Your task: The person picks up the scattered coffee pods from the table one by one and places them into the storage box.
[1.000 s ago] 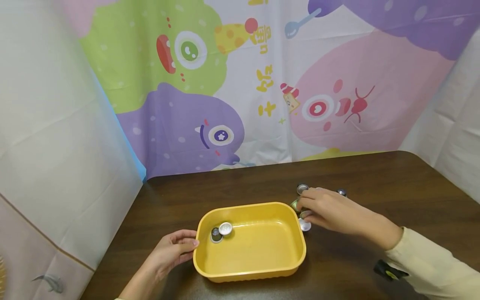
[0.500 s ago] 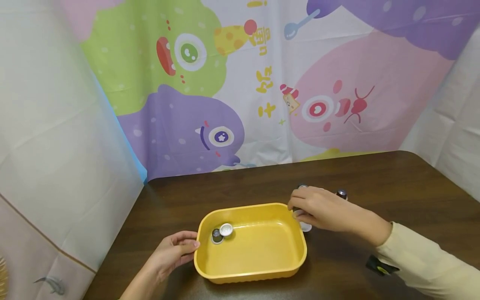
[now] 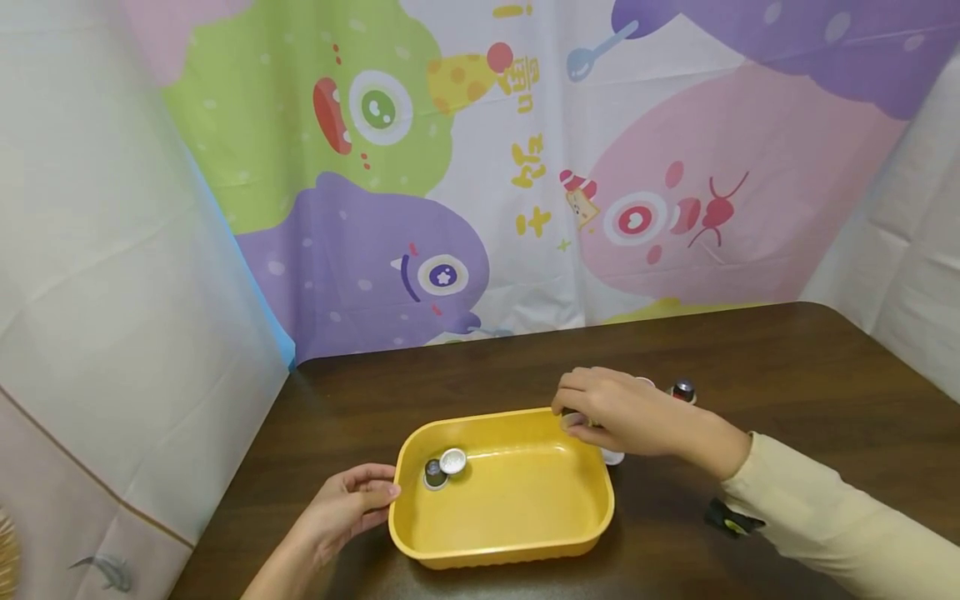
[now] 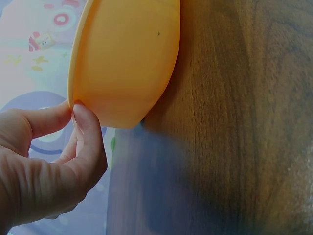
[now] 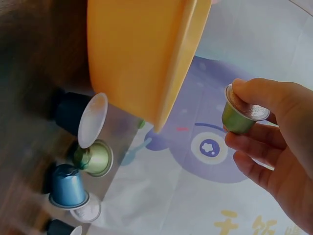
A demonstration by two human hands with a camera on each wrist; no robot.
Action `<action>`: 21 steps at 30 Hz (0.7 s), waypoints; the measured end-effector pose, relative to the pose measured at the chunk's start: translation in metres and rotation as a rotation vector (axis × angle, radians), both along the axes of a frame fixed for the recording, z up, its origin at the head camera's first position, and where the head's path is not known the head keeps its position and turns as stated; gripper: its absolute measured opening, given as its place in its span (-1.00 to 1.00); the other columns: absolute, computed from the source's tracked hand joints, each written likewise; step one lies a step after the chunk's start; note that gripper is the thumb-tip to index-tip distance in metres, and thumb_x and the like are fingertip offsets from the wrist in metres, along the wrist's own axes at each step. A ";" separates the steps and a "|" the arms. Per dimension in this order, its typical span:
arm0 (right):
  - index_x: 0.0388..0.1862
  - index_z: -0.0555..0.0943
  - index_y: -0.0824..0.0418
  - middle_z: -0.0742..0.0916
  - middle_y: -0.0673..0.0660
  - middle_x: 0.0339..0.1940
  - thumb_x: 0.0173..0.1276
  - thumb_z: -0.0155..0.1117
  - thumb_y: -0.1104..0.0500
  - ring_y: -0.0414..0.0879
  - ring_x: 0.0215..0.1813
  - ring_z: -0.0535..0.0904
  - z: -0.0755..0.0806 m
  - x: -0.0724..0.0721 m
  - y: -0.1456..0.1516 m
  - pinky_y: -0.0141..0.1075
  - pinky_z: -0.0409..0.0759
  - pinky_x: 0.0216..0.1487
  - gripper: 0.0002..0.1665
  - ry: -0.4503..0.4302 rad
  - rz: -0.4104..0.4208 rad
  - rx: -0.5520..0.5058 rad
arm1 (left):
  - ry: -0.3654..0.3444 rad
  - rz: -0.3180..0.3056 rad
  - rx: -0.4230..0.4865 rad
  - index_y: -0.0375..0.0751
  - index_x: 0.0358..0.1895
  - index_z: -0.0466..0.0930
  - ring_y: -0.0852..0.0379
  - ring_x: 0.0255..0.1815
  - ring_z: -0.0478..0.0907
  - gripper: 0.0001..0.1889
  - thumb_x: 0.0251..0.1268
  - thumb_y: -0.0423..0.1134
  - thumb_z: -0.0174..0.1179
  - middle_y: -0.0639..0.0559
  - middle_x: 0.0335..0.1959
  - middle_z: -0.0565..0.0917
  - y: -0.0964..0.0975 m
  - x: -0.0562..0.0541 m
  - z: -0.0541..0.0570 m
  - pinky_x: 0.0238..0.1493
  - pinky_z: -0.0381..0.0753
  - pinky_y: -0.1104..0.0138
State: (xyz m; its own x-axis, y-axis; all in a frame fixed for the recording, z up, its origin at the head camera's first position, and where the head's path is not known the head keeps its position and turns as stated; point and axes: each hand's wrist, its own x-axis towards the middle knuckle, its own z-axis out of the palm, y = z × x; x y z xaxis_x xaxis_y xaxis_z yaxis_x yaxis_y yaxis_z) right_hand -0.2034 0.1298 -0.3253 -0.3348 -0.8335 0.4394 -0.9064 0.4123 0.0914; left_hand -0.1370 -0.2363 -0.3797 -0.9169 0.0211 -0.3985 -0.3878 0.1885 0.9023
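My left hand (image 3: 348, 508) pinches the left rim of a yellow tray (image 3: 510, 512) between thumb and fingers; the left wrist view shows the thumb (image 4: 85, 117) against its wall. Over the tray's far right corner, my right hand (image 3: 630, 412) holds a green coffee capsule (image 5: 237, 117), thumb on its foil lid and fingers beneath. Inside the tray, near its left end, lie a dark capsule (image 3: 435, 473) and one with its pale lid showing (image 3: 453, 462). My right hand hides part of the capsules on the table behind it.
Beside the tray, the right wrist view has a dark capsule on its side (image 5: 68, 112), another green capsule (image 5: 95, 158) and a blue capsule (image 5: 67, 186). Farther right on the brown table (image 3: 787, 400) stands a dark capsule (image 3: 683, 391). A cartoon-printed curtain (image 3: 555, 275) hangs behind.
My right hand has lifted the green capsule from the group on the right and moved left to above the tray's corner. The left hand keeps its place on the rim.
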 end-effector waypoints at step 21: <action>-0.26 0.61 0.13 0.62 -0.03 -0.35 0.22 0.35 0.13 -0.22 -0.32 0.42 0.019 -0.006 -0.039 -0.43 0.49 -0.24 -0.85 -0.037 0.045 0.082 | 0.007 -0.005 0.009 -0.45 0.15 0.42 0.22 -0.28 0.61 -0.56 0.22 -0.36 0.25 0.07 -0.33 0.63 0.002 0.002 0.004 -0.16 0.70 0.32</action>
